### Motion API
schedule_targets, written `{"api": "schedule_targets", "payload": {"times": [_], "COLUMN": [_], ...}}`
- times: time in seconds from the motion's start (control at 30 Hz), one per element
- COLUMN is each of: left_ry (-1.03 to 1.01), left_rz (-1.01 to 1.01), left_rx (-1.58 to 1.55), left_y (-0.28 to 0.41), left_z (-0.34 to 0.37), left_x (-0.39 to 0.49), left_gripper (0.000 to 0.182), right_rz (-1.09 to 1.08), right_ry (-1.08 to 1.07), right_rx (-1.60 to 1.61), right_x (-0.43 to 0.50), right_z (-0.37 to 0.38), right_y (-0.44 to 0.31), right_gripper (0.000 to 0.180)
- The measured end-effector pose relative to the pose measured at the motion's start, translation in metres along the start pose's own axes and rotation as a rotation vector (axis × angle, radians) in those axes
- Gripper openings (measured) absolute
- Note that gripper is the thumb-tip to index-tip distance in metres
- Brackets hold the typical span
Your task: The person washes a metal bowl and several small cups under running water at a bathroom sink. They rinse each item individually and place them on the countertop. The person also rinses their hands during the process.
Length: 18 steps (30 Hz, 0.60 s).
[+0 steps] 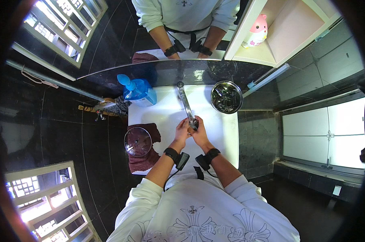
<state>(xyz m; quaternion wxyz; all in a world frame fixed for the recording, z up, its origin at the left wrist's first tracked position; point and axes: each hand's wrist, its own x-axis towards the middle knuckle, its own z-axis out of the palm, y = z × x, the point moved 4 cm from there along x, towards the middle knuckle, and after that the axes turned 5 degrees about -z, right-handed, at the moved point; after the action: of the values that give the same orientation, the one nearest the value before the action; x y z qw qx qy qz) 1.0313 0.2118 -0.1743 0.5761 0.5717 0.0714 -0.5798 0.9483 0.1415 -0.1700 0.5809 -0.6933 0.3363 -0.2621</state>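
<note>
Over the white sink both my hands meet under the spout of a chrome faucet. My left hand is on the left of the spout's end, fingers bent. On its right is my right hand, its fingers curved up beside the spout. A small dark thing shows between the hands at the spout's end; whether it is held or part of the faucet I cannot tell. A round glass lid lies on a maroon cloth at the sink's left. A steel bowl with shiny items inside stands at the back right.
A blue pump bottle stands at the back left corner. A metal rail runs along the left wall near a hanging dark cloth. Behind the sink is a mirror; an open shelf at upper right holds a pink and white figurine.
</note>
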Motion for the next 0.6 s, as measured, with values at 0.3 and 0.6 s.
{"api": "schedule_targets", "payload": {"times": [0.3,0.6], "left_ry": [0.159,0.262], "left_rz": [0.239,0.337], "left_rx": [0.313,0.517], "left_y": [0.003,0.011], "left_z": [-0.008,-0.002], "left_x": [0.009,-0.008], "left_gripper": [0.038,0.05], "right_rz": [-0.081,0.11], "right_ry": [-0.147,-0.07], "right_rx": [-0.262,-0.163], "right_x": [-0.002,0.005], "right_z": [-0.014,-0.008], "right_y": [-0.026,-0.011], "right_gripper": [0.062,0.035]}}
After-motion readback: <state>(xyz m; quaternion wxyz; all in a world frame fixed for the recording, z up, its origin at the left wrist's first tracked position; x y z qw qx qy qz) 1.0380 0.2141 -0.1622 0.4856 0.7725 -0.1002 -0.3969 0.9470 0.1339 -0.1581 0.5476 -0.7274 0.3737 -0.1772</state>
